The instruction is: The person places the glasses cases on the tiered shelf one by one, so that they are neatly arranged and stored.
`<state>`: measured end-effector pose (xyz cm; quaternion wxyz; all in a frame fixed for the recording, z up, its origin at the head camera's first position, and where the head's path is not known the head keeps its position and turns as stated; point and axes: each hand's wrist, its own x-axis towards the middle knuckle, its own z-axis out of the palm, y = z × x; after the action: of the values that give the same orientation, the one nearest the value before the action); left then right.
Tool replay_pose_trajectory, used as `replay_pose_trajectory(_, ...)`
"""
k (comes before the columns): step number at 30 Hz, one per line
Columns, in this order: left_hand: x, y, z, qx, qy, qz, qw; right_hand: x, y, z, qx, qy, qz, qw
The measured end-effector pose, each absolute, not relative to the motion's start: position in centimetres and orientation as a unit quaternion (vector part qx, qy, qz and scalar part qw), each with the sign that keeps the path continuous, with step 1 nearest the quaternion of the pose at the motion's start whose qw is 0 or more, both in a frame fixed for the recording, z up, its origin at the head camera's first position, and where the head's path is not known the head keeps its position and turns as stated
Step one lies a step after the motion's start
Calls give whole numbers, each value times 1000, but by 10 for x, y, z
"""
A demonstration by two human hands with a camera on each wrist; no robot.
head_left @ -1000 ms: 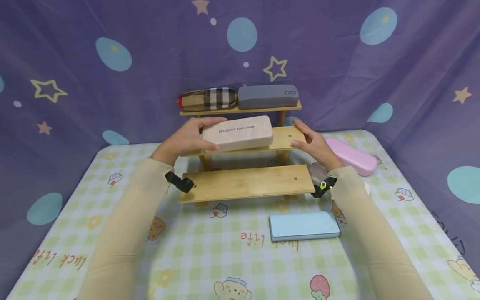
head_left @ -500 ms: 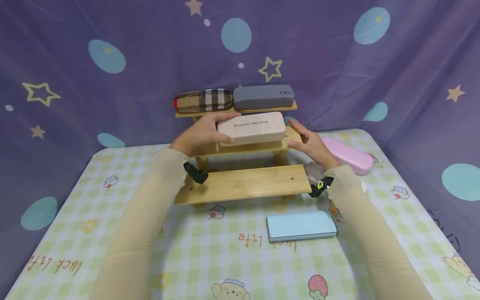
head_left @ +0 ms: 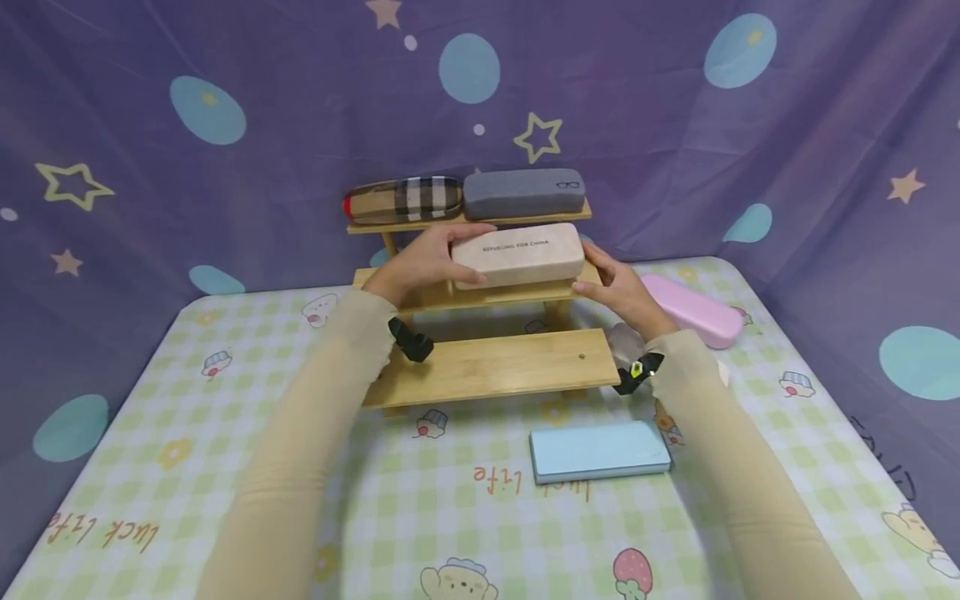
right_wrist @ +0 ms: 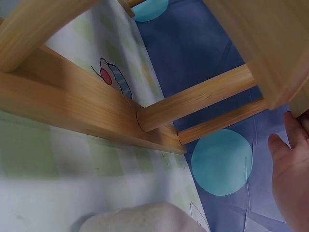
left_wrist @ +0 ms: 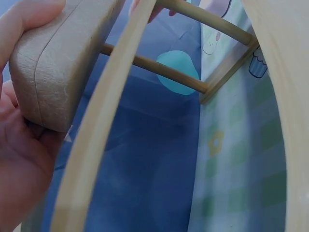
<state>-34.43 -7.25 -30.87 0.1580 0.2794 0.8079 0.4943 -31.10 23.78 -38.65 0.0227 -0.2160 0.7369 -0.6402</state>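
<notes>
Left hand [head_left: 427,262] gripped the off-white, box-shaped leathery case [head_left: 517,254]; right hand [head_left: 624,290] (fingers loose) touched the flat, pale wooden shelf [head_left: 517,294].

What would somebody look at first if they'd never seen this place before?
Probably the cream case with dark writing, gripped by the left hand at the middle shelf. Then maybe the bright pink case, on the table to the right of the wooden shelves. Behind everything, the big purple curtain with stars and blue spots is hard to miss too.
</notes>
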Motion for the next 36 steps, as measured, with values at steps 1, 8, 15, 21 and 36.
replay_pose_trajectory(1,-345,-72,-310,279,806,497,160,-313,239,-389,-215,738,-639,22)
replay_pose_trajectory(8,-352,-71,-317,272,805,500,166,-315,239,-395,-219,732,-645,21)
replay_pose_trajectory(15,-357,-73,-321,270,794,513,183,-309,235,-384,-212,731,-648,27)
replay_pose_trajectory(21,-359,-72,-324,276,792,513,184,-302,232,-376,-213,729,-650,32)
replay_pose_trajectory(36,-362,-68,-325,271,786,516,206,-314,239,-393,-211,722,-658,33)
